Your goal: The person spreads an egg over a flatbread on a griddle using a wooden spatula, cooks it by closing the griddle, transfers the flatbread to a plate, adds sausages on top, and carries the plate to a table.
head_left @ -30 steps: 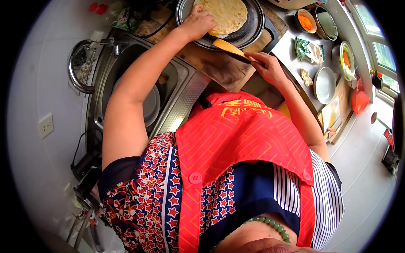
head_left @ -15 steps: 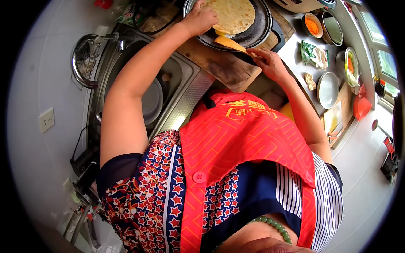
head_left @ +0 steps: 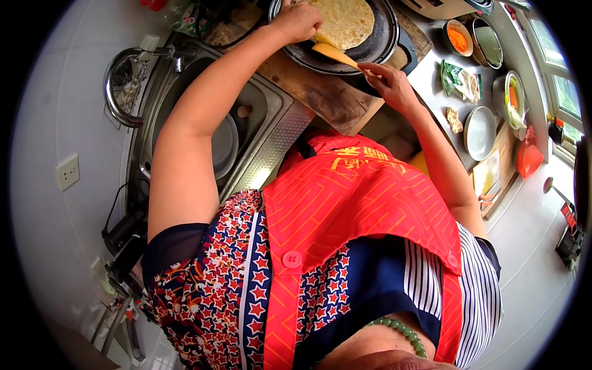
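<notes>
A round, pale golden flatbread (head_left: 346, 21) lies in a dark round pan (head_left: 387, 31) at the top of the head view. My right hand (head_left: 391, 85) grips the handle of a wooden spatula (head_left: 336, 54) at the pan's near edge, its blade beside the flatbread's lower edge. At the pan's left side, my left hand (head_left: 297, 23) has its fingers curled next to the flatbread. Whatever those fingers hold, if anything, is hidden.
A steel sink (head_left: 253, 102) with a faucet (head_left: 117, 92) lies to the left. A wooden board (head_left: 327, 102) sits below the pan. On the right counter are a bowl of orange shreds (head_left: 457, 38), a green packet (head_left: 459, 80) and a metal bowl (head_left: 480, 134).
My right hand has risen slightly with the spatula's handle. My left hand has shifted a little to the right, and the flatbread sits slightly differently in the pan.
</notes>
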{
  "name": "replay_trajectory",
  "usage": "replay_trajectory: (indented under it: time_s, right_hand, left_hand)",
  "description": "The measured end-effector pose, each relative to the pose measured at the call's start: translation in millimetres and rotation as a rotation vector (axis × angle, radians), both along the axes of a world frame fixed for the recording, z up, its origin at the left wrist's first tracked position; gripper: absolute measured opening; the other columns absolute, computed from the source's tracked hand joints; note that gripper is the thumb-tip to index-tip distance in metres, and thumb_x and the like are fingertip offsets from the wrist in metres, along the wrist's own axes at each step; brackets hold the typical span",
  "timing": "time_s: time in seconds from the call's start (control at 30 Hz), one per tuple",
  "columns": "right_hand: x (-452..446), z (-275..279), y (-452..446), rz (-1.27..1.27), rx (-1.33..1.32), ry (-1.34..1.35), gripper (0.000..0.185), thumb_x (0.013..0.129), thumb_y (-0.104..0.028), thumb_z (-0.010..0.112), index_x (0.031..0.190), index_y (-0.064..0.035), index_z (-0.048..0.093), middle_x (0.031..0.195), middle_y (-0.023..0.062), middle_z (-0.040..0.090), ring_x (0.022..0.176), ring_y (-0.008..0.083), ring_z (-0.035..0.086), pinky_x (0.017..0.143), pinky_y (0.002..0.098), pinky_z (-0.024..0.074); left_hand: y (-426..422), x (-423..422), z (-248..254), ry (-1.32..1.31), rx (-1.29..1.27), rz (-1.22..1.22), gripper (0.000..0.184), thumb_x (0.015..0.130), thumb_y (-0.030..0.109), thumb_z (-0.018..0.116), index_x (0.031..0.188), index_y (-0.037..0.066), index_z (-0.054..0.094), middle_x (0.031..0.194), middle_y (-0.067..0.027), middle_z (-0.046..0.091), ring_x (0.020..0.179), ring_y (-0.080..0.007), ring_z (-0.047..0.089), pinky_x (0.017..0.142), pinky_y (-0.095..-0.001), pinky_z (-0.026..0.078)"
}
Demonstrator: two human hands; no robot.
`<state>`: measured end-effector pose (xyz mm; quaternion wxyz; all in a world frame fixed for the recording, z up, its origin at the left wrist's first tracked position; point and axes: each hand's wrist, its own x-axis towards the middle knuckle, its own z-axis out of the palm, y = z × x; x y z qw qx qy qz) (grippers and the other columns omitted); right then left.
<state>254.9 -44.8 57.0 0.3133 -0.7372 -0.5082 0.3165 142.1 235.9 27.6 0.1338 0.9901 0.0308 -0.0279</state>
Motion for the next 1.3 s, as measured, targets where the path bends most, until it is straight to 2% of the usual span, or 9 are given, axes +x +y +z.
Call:
replay_trajectory:
  time_s: [0.1,0.3,0.7,0.8,0.9,1.03,1.1,1.23,1.3]
  right_hand:
    - [-1.1,-7.0,-5.5,-0.006,-0.062,0.034,0.032,0.086,-0.01,0.059,0.117,-0.0106,0.063,0.099,0.0185,0.066,0.085,0.0297,0.065,0.075,0.0351,0.05]
    - [-7.3,0.2,-0.1,-0.035,-0.084,0.043,0.031,0.086,-0.01,0.059,0.116,-0.0087,0.063,0.098,0.0185,0.066,0.087,0.0292,0.065,0.075,0.0354,0.0502]
    - [-12.0,3.9,1.4,-0.078,-0.093,0.099,0.03,0.087,-0.01,0.059,0.117,-0.0087,0.063,0.1,0.0183,0.067,0.086,0.0281,0.066,0.077,0.0343,0.0508]
    - [-13.2,-2.4,-2.8,-0.064,-0.103,0.066,0.031,0.087,-0.01,0.059,0.117,-0.0092,0.063,0.098,0.0177,0.067,0.085,0.0267,0.066,0.075,0.034,0.0506]
    - [-12.7,2.9,-5.3,-0.097,-0.128,0.091,0.031,0.087,-0.011,0.059,0.118,-0.0094,0.063,0.097,0.0172,0.067,0.085,0.0254,0.067,0.075,0.0337,0.0509]
    - [-10.6,1.5,-18.0,-0.116,-0.139,0.109,0.032,0.087,-0.011,0.06,0.118,-0.01,0.063,0.094,0.0169,0.067,0.08,0.0239,0.066,0.073,0.033,0.0501]
    - [-7.0,-2.6,-25.4,-0.104,-0.085,0.064,0.032,0.086,-0.012,0.06,0.118,-0.0099,0.063,0.093,0.0168,0.066,0.077,0.0234,0.064,0.072,0.0332,0.0493]
    - [-5.8,6.5,-33.4,-0.026,-0.044,-0.036,0.032,0.085,-0.011,0.06,0.116,-0.0101,0.063,0.089,0.0158,0.064,0.075,0.0268,0.061,0.069,0.0362,0.048]
    - [-5.1,9.3,-34.1,-0.006,-0.027,-0.1,0.032,0.085,-0.011,0.06,0.116,-0.0111,0.063,0.087,0.0151,0.062,0.075,0.0288,0.061,0.069,0.0377,0.0479]
  left_hand:
    - [-9.1,-2.4,-0.3,-0.09,0.025,0.069,0.01,0.076,0.009,0.055,0.073,0.016,0.062,0.085,-0.0002,0.063,0.097,-0.0203,0.059,0.095,-0.0488,0.029]
    - [-5.2,-2.6,-9.4,-0.133,-0.007,0.054,0.008,0.073,0.008,0.056,0.072,0.015,0.061,0.086,-0.001,0.064,0.096,-0.0204,0.059,0.093,-0.0483,0.03]
    - [-3.7,-6.0,-11.5,-0.154,0.037,0.053,0.008,0.075,0.011,0.058,0.077,0.017,0.064,0.087,0.0005,0.066,0.097,-0.0184,0.059,0.094,-0.0447,0.03]
    - [-6.5,-7.9,-10.3,-0.125,0.028,0.056,0.008,0.081,0.012,0.058,0.083,0.018,0.063,0.082,0.0028,0.063,0.094,-0.0173,0.058,0.095,-0.0413,0.031]
    - [-6.6,-9.0,-25.0,-0.251,0.053,0.067,0.012,0.083,0.011,0.058,0.09,0.019,0.063,0.083,0.0033,0.063,0.094,-0.017,0.058,0.096,-0.0409,0.031]
    - [-8.2,-8.1,-18.6,-0.157,0.029,0.082,0.017,0.083,0.009,0.059,0.096,0.019,0.063,0.085,0.0027,0.064,0.094,-0.017,0.058,0.098,-0.0415,0.03]
    - [-8.4,-12.7,-20.5,-0.185,0.052,0.035,0.018,0.083,0.009,0.06,0.097,0.019,0.063,0.086,0.0022,0.064,0.095,-0.0173,0.058,0.098,-0.0413,0.03]
    - [-13.3,-21.5,-15.9,-0.012,0.02,-0.021,0.025,0.082,0.003,0.058,0.1,0.018,0.064,0.087,0.0022,0.064,0.096,-0.0177,0.058,0.098,-0.0395,0.03]
    - [-12.2,-24.0,-22.0,-0.119,-0.043,-0.037,0.027,0.08,0.003,0.056,0.099,0.019,0.065,0.084,0.0014,0.064,0.093,-0.0182,0.059,0.096,-0.0392,0.03]
